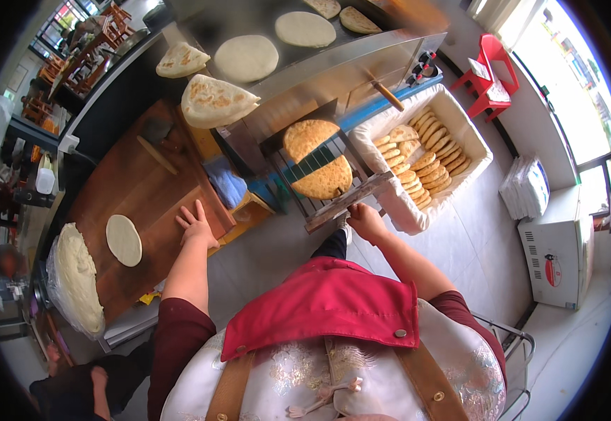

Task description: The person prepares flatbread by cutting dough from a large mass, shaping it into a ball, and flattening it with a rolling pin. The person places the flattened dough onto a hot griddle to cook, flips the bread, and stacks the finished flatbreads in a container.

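My left hand [197, 226] rests, fingers spread, on the right edge of a wooden work board [142, 205]. Left of it on that board is a flat oval of raw dough [124, 240]. My right hand [366, 223] is closed at the front of a pulled-out metal rack [302, 206] with a wooden front bar [347, 202]; its grip is partly hidden. Two browned round flatbreads lie on the rack, one farther [311, 138] and one nearer [324, 179]. A dark green slatted strip [313, 162] appears across them.
A griddle [295, 58] with pale dough rounds [247, 58] stands above the rack. Folded flatbreads [216, 102] sit at its left edge. A cloth-lined bin [474, 142] holds several baked flatbreads. Bulk dough [76, 273] lies far left. A person [90, 384] is at lower left.
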A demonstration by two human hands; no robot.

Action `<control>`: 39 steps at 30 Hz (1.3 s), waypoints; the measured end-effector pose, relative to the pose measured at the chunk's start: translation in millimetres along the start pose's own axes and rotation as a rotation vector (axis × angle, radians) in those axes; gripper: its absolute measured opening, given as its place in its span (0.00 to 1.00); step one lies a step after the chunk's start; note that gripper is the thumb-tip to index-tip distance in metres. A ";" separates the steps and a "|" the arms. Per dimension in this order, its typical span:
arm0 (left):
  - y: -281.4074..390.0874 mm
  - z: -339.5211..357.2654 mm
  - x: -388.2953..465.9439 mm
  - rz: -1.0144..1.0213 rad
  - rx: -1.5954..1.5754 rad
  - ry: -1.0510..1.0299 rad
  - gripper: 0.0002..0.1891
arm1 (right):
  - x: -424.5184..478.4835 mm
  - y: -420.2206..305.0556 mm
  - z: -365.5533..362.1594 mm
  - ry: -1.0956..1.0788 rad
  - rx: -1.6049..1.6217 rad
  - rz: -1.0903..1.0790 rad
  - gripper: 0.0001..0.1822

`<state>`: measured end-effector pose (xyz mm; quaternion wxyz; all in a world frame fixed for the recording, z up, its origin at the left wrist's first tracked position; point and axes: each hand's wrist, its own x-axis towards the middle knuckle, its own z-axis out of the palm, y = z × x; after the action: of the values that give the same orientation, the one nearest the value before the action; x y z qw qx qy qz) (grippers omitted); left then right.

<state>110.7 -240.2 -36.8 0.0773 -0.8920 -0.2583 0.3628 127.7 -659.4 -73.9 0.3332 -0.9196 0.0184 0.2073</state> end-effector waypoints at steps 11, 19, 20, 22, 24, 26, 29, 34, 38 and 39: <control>2.8 5.1 4.5 0.017 0.013 0.030 0.73 | -173.4 103.0 -112.2 0.073 -0.100 0.178 0.19; 9.8 1.5 2.4 -0.080 -0.001 -0.011 0.77 | -273.9 111.8 -184.9 -0.054 0.216 0.539 0.21; 11.3 2.3 3.1 -0.080 0.006 -0.016 0.77 | -274.8 106.5 -188.8 -0.072 0.353 0.621 0.20; 8.5 2.2 3.1 -0.077 0.007 -0.005 0.77 | -261.4 89.5 -194.5 -0.079 0.553 0.724 0.17; 9.5 1.0 -0.4 -0.075 -0.013 -0.009 0.76 | -247.4 89.7 -199.8 -0.097 0.782 0.762 0.13; 15.2 2.0 3.0 -0.070 -0.018 0.000 0.76 | -229.2 97.3 -208.2 -0.125 0.972 0.768 0.15; 10.2 10.0 8.8 -0.085 -0.059 0.008 0.76 | -209.3 104.1 -219.4 -0.209 1.204 0.773 0.16; 5.5 10.6 3.1 -0.079 -0.096 0.028 0.74 | -220.5 92.5 -226.1 -0.232 0.926 0.818 0.13; 6.1 3.7 2.6 -0.093 -0.076 -0.001 0.73 | -229.9 61.4 -239.1 -0.212 0.358 0.660 0.14; 7.8 -0.4 1.4 -0.096 -0.066 -0.012 0.73 | -229.0 57.1 -242.7 -0.207 0.199 0.619 0.15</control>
<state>114.9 -246.1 -39.9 0.0637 -0.8785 -0.3129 0.3552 -1.7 -878.3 149.7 0.3426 -0.8076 0.2827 0.3880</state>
